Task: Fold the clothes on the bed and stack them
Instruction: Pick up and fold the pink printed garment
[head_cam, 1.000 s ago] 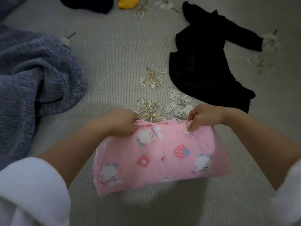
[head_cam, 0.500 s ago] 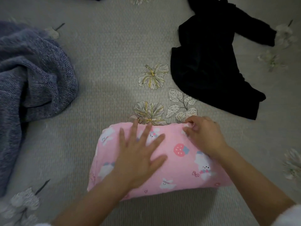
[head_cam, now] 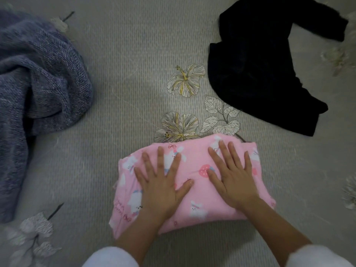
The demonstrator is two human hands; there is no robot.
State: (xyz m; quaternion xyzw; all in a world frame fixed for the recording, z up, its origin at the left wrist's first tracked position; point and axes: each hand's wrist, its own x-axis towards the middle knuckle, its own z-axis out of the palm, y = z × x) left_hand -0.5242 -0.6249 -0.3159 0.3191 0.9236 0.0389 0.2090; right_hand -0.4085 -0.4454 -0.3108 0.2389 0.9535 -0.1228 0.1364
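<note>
The folded pink garment [head_cam: 200,201], printed with white rabbits and strawberries, lies on the grey bed cover [head_cam: 125,74] toward six o'clock in the view. Both hands rest flat on top of it with fingers straight and spread: the left hand [head_cam: 161,189] on its seven o'clock half, the right hand [head_cam: 235,180] on its four o'clock half, thumbs pointing toward each other. A black long-sleeved garment [head_cam: 260,70] lies unfolded at one o'clock, well apart from the pink one. A rumpled blue-grey knit [head_cam: 38,83] fills nine to ten o'clock (its edge is blurred). White sleeves [head_cam: 111,257] show at the bottom edge.
</note>
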